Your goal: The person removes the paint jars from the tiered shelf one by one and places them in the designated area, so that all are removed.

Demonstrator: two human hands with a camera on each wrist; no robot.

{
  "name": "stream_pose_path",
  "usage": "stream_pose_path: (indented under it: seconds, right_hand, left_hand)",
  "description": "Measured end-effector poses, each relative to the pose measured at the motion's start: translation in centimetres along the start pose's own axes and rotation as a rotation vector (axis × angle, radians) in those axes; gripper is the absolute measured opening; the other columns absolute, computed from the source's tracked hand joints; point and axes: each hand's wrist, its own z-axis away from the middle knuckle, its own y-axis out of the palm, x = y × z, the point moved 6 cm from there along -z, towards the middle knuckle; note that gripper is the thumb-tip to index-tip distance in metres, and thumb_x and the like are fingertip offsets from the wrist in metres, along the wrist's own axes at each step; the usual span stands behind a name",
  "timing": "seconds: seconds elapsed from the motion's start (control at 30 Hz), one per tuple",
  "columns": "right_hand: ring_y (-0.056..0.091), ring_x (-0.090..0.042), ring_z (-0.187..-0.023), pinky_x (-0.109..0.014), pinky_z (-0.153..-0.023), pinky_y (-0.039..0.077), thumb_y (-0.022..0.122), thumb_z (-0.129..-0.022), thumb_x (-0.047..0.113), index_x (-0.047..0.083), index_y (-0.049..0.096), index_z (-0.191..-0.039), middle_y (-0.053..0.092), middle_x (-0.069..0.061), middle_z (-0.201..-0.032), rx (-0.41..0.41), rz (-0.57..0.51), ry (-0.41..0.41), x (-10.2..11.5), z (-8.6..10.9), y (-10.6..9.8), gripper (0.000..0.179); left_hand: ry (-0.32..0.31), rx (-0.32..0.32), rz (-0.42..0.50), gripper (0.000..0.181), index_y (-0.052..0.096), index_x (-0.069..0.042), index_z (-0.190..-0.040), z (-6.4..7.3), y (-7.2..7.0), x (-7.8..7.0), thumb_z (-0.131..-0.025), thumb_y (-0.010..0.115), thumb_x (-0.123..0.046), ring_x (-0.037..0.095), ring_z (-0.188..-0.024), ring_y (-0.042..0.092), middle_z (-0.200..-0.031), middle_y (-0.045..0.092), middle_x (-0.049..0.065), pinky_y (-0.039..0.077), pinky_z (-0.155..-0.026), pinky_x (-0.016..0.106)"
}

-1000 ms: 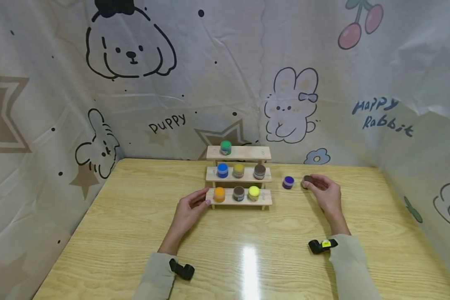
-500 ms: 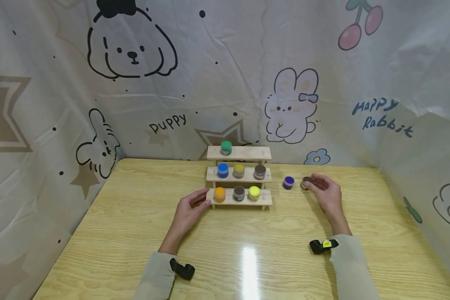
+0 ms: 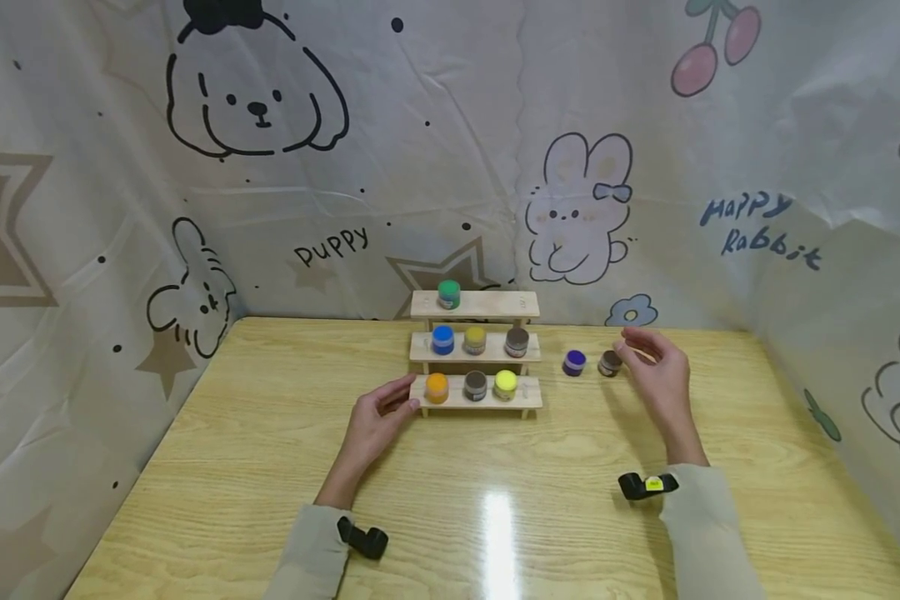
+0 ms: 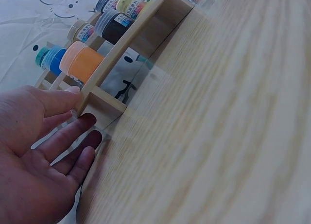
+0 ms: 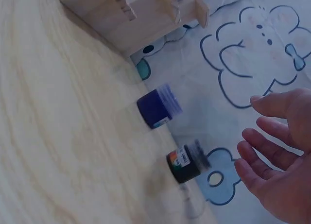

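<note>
Behind the wooden shelf (image 3: 495,302) hung a big white cloth (image 3: 427,75) with a puppy and a bunny on it. Under the shelf was a wide yellow table (image 3: 270,433). The shelf had three steps, like little stairs.

The left hand (image 3: 375,423) was at the shelf's left end. Its thumb and a finger pinched the end of the lowest step, and its other fingers were loose. The right hand (image 3: 658,375) was off to the right of the shelf. Its fingers were a bit spread and softly bent, and they pinched nothing.

Small jars came last. On the shelf's top step stood a green jar (image 3: 449,294). On the middle step stood a blue jar, a mustard jar and a brown jar. On the lowest stood an orange jar, a black jar and a yellow jar. Right of the shelf, on the table, stood a purple jar (image 3: 573,363), then the loose brown jar (image 3: 609,363), just beside the right hand.

The step seemed to be handling that loose jar, maybe for the shelf. The next move would likely need thumb and fingers closed around it, with the shelf held steady.
</note>
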Motion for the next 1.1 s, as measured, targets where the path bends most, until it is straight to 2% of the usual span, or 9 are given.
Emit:
stream_pose_path:
  seconds: [0.2,0.37,0.63,0.83,0.97,1.1]
  right_hand:
    - [0.062,-0.015,-0.116,-0.011,-0.093,0.049,0.071,-0.099,0.014,-0.005,0.063,-0.134,0.063,-0.023,-0.133,0.028,-0.069,-0.055,1.8,0.0,0.9,0.04]
    - [0.063,-0.013,-0.114,-0.013,-0.094,0.05,0.071,-0.099,0.015,-0.006,0.063,-0.133,0.064,-0.022,-0.13,0.071,-0.104,-0.114,3.6,0.5,2.0,0.041]
    - [0.062,-0.032,-0.12,-0.019,-0.099,0.05,0.072,-0.099,0.018,-0.004,0.063,-0.132,0.065,-0.018,-0.129,0.144,-0.11,-0.19,6.2,1.7,4.3,0.041]
    - [0.061,-0.033,-0.121,-0.025,-0.1,0.051,0.072,-0.098,0.014,-0.002,0.061,-0.133,0.064,-0.019,-0.13,0.206,-0.135,-0.204,7.5,2.2,6.4,0.04]
    - [0.061,-0.033,-0.122,-0.033,-0.102,0.053,0.073,-0.097,0.01,-0.002,0.061,-0.133,0.064,-0.019,-0.131,0.239,-0.166,-0.23,9.0,2.2,8.0,0.04]
    - [0.059,-0.041,-0.122,-0.051,-0.106,0.048,0.071,-0.096,0.002,-0.008,0.06,-0.133,0.063,-0.025,-0.131,0.275,-0.221,-0.256,11.9,2.5,9.3,0.04]
  left_hand:
    - [0.007,-0.026,0.002,0.044,0.059,0.004,-0.141,-1.0,0.1,2.8,-0.099,0.069,-0.003,0.037,-0.127,0.06,-0.14,0.061,0.022,0.049,-0.105,0.049]
    - [0.021,-0.027,0.004,0.043,0.063,-0.002,-0.14,-1.1,0.0,3.3,-0.098,0.071,-0.008,0.031,-0.125,0.062,-0.139,0.063,0.016,0.051,-0.103,0.042]
    - [0.028,-0.025,-0.007,0.042,0.064,-0.003,-0.139,-1.0,0.0,3.1,-0.098,0.071,-0.008,0.03,-0.124,0.062,-0.138,0.064,0.015,0.053,-0.101,0.037]
    - [0.013,-0.028,-0.008,0.043,0.063,-0.003,-0.14,-1.1,0.2,3.3,-0.098,0.071,-0.009,0.031,-0.125,0.062,-0.139,0.063,0.015,0.052,-0.103,0.04]
    - [0.002,-0.035,-0.007,0.042,0.062,0.002,-0.139,-0.7,0.2,2.0,-0.098,0.07,-0.005,0.035,-0.125,0.061,-0.138,0.063,0.02,0.051,-0.104,0.045]
    - [-0.003,-0.034,-0.009,0.041,0.061,0.005,-0.138,0.0,0.1,0.3,-0.098,0.069,-0.001,0.037,-0.125,0.061,-0.137,0.062,0.023,0.05,-0.104,0.049]
